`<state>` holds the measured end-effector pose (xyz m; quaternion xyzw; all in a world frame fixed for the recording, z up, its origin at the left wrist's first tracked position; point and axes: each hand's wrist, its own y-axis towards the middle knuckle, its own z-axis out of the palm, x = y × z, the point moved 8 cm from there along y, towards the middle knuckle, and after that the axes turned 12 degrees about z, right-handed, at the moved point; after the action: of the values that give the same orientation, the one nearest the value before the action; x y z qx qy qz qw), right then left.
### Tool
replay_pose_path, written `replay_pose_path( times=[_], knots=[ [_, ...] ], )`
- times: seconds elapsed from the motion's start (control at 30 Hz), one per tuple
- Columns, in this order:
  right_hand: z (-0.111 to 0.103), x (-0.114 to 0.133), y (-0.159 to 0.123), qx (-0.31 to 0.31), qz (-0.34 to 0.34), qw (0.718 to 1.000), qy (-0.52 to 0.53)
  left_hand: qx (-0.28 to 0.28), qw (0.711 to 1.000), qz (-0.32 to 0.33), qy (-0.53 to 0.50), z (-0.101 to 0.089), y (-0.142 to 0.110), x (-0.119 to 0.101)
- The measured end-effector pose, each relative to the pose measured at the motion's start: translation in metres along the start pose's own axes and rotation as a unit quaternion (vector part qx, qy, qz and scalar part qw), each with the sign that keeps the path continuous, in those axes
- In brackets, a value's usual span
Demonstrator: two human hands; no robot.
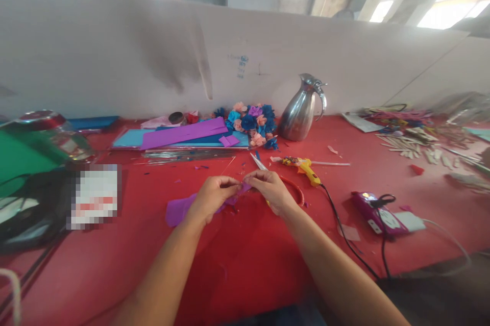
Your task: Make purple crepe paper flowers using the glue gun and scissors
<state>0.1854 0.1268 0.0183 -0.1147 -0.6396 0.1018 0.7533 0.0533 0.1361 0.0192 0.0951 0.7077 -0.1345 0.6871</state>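
Note:
Between the fingertips of my left hand (214,194) and my right hand (271,189) is a small piece of purple crepe paper (244,188); both hands pinch it. A larger purple paper strip (178,210) lies on the table, partly under my left hand. Scissors (259,161) lie behind my right hand, blades pointing away, their handles mostly hidden. A red ring (296,191) rests beside my right wrist, partly covered by it. Beyond that lies a yellow glue gun (309,172) with a glue stick (331,164) at its back.
Paper flowers (252,124) and a steel jug (300,111) stand by the partition. Purple sheets (186,133) and thin wires (172,156) lie at the back left. A pink power strip (377,214) with cords sits right, a black bag (34,208) left. Wooden sticks (406,145) are at far right.

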Motion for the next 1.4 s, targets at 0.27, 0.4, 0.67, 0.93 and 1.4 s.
replay_pose_path(
  times=[0.27,0.4,0.67,0.93,1.4],
  knots=[
    [0.0013,0.0011,-0.0021,0.010,-0.005,1.000,0.001,0.004,1.000,-0.013,-0.018,-0.0005,-0.0005,0.0031],
    [0.0013,0.0007,-0.0015,0.011,-0.006,1.000,0.000,-0.005,1.000,-0.003,-0.017,-0.0012,-0.0006,0.0004],
    [-0.0012,0.0006,0.0002,0.012,-0.021,1.000,-0.003,0.036,0.999,-0.023,-0.003,0.0032,-0.0050,-0.0024],
    [0.0002,0.0032,-0.0006,0.013,-0.032,0.999,-0.025,0.043,0.999,-0.033,-0.009,0.0029,-0.0036,-0.0011],
    [0.0013,0.0047,-0.0021,0.017,-0.056,0.998,-0.031,0.014,0.999,-0.039,-0.028,-0.0011,-0.0024,0.0025]
  ],
)
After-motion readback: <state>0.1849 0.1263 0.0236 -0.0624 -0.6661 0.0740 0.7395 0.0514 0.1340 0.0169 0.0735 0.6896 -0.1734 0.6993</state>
